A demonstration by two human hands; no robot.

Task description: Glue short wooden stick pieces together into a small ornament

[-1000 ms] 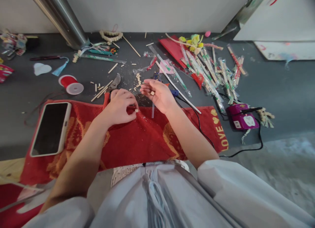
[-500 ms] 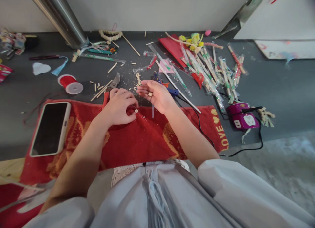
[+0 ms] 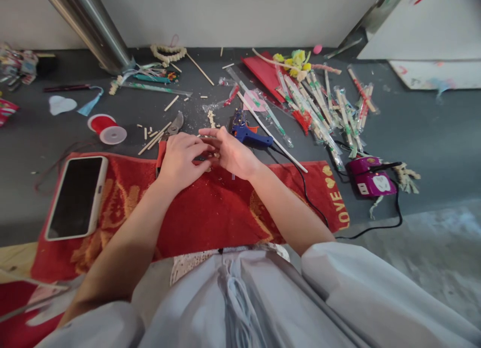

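Note:
My left hand (image 3: 184, 158) reaches over the red towel (image 3: 210, 215), palm down, with its thumb and fingers bent toward my right hand. My right hand (image 3: 236, 155) is turned partly palm up, its fingers lightly curled. A small pale wooden piece (image 3: 216, 156) shows in my right hand, right at the left fingertips. What the left fingertips pinch is hidden. Just beyond the hands, a small assembly of pale wooden bits (image 3: 211, 118) lies on the dark table. The blue glue gun (image 3: 251, 135) lies beside my right hand, and the pliers-like cutter (image 3: 176, 123) is just behind the left.
A phone (image 3: 77, 198) lies on the towel's left end, near a spool of red ribbon (image 3: 107, 129). Cut sticks (image 3: 156, 137) lie beyond the left hand. Wrapped chopsticks (image 3: 311, 107) pile up at right. A purple power socket (image 3: 370, 177) trails black cords.
My hands have come together, the left moving right and up to the right hand's fingers. The right hand has shifted slightly left, uncovering more of the glue gun.

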